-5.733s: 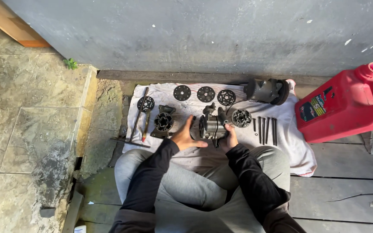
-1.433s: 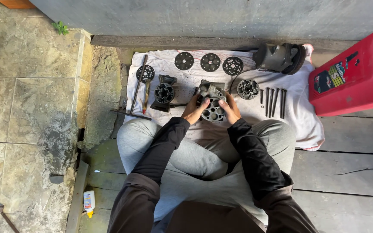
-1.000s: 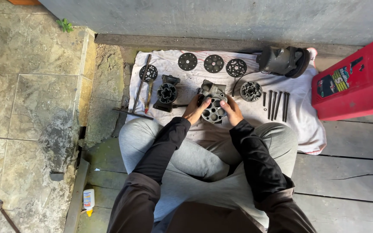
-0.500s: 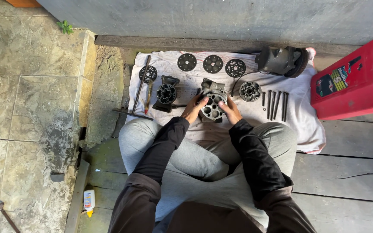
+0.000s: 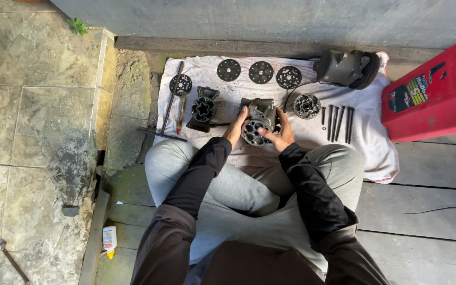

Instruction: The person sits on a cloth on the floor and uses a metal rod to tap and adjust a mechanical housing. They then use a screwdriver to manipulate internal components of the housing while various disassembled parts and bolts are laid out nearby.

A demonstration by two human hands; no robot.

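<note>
A dark metal housing with a ring of round bores (image 5: 257, 125) is held upright on a white cloth (image 5: 376, 153) spread over grey floorboards, gripped at its left edge by the left hand (image 5: 235, 128) and cupped from the right by the right hand (image 5: 278, 134), fingers curled against the casting. A second bored body (image 5: 202, 110) is set just to the left, beside a long rod (image 5: 170, 100) and a screwdriver (image 5: 181, 112). Three perforated discs (image 5: 260, 72) are laid in a row along the cloth's far edge, a fourth disc (image 5: 180, 84) nearer the rod, and a round finned part (image 5: 306, 105) beside a row of long bolts (image 5: 336, 122). A larger pulley assembly (image 5: 347, 67) is placed at the far right corner, near a red fuel can (image 5: 435, 93). The housing appears oily, so a slip from the two-handed grip is judged possible; were it dropped, the bolts nearby could be scattered off the cloth and grit from the boards carried into the open bores.
</note>
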